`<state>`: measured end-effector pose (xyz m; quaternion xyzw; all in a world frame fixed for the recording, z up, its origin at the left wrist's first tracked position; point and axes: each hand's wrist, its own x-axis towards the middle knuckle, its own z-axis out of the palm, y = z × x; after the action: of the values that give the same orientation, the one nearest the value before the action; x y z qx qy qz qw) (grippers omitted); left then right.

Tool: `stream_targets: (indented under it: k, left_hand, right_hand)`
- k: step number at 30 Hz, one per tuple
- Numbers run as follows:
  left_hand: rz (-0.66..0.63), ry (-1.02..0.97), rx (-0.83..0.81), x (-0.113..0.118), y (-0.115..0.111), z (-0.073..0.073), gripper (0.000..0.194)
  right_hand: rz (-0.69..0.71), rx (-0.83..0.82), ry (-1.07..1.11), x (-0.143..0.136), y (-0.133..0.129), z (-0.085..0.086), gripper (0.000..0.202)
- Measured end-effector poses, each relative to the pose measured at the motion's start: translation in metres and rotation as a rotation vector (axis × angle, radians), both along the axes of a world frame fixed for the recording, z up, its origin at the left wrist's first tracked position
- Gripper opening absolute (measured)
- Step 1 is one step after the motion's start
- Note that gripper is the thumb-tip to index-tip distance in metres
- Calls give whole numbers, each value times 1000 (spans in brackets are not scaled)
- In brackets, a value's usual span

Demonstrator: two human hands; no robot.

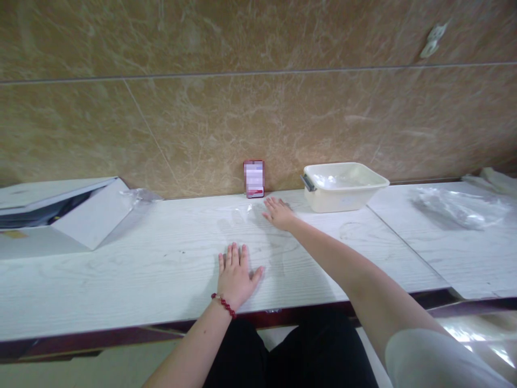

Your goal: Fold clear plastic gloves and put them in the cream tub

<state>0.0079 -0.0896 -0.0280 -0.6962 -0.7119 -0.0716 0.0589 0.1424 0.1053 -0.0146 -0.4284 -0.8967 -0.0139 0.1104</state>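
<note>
My left hand (235, 276) lies palm down on the white wood-grain table (161, 280), near its front edge. Its fingers are spread and nothing is in them; a red bead bracelet (224, 305) circles that wrist. Farther back, my right hand (279, 214) rests flat with fingers stretched out, just in front of a phone (254, 179). The phone has a red edge and leans upright against the wall, its screen blurred. A small clear plastic piece (249, 208) appears to lie left of my right fingertips. To the right of that hand stands a cream plastic tub (343, 200).
Clear plastic film shows inside the tub, which has a grey clip handle (308, 182). An open white box (97, 215) with dark contents stands at the left, a clear bag (142, 196) beside it. Crumpled clear plastic (464, 207) lies far right. A marbled wall (202, 124) closes the back.
</note>
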Motion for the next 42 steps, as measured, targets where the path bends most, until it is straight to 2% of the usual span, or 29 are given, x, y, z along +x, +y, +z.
stream_targets:
  k: [1, 3, 5, 8, 11, 17, 20, 22, 26, 29, 31, 34, 35, 39, 42]
  left_hand:
    - [1, -6, 1, 0, 0, 0, 72]
    - [1, -19, 1, 0, 0, 0, 73]
    - [-1, -31, 0, 1, 0, 1, 73]
    - [-3, -41, -4, 1, 0, 2, 73]
    - [3, -45, -8, 1, 0, 2, 73]
    - [-3, -63, -2, 1, -1, 3, 74]
    - [-10, -84, 24, 0, -1, 3, 71]
    - [3, -100, 60, -1, -1, 4, 65]
    - [15, -141, 106, -10, -1, 4, 54]
    - [-21, -148, 102, -17, -5, 5, 49]
    - [-63, -147, 96, -17, -9, 7, 47]
    - [-180, -148, 66, -7, -15, 13, 46]
    - [-230, -148, 50, -1, -17, 15, 45]
    - [-380, -148, 1, 22, -18, 25, 44]
    - [-430, -147, -16, 32, -1, 33, 45]
  right_hand:
    - [44, 7, 14, -6, -3, 1, 59]
    - [219, -30, -9, -20, -12, 2, 58]
    - [303, -87, -50, -33, -20, -1, 57]
    - [245, -151, -76, -47, -20, -6, 60]
    - [149, -171, -75, -54, -10, -10, 62]
    - [81, -206, -78, -60, 7, -10, 63]
    - [52, -193, -61, -63, 11, -5, 63]
    - [39, -142, -17, -61, 13, 5, 60]
    - [33, -7, 113, -47, 8, 33, 46]
    - [77, 27, 171, -25, -9, 45, 38]
    - [119, -11, 176, -7, -25, 44, 33]
    - [120, -74, 138, 20, -47, 33, 29]
    - [63, -80, 124, 29, -52, 29, 30]
    - [-317, -85, 33, 55, -53, 19, 36]
    - [-418, -201, -74, 61, -42, 23, 39]
